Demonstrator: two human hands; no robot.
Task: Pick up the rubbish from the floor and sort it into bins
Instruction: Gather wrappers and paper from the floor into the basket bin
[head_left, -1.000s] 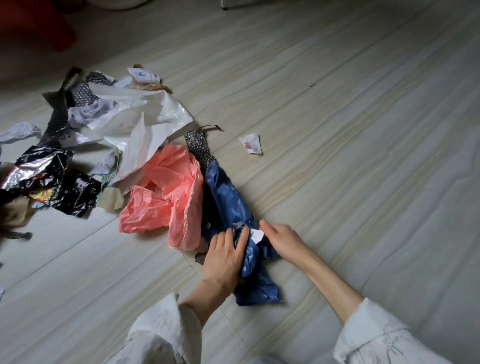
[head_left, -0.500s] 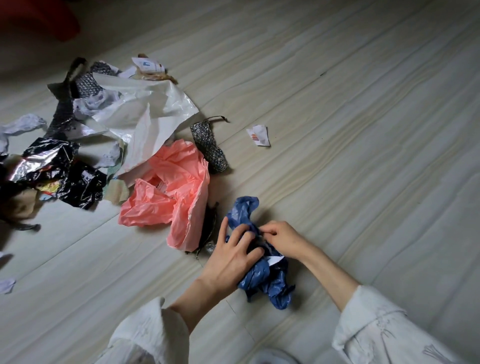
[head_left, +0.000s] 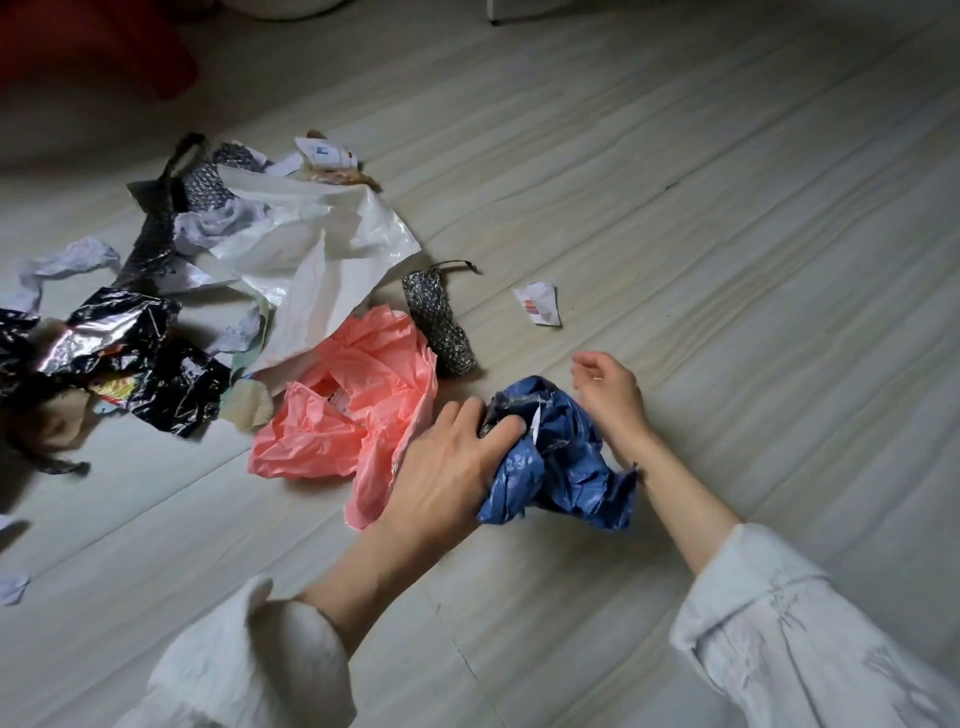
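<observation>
The left hand is gripping a scrunched blue plastic bag, fingers curled into the crumpled bit, holding it low over the floor. The right hand is hovering just beyond the bag, fingers loosely curled, apparently holding nothing, though it's a bit blurry. Just left of the gripping hand a pink bag is lying flat, and past it a white bag. A paper scrap is sitting beyond the right hand.
</observation>
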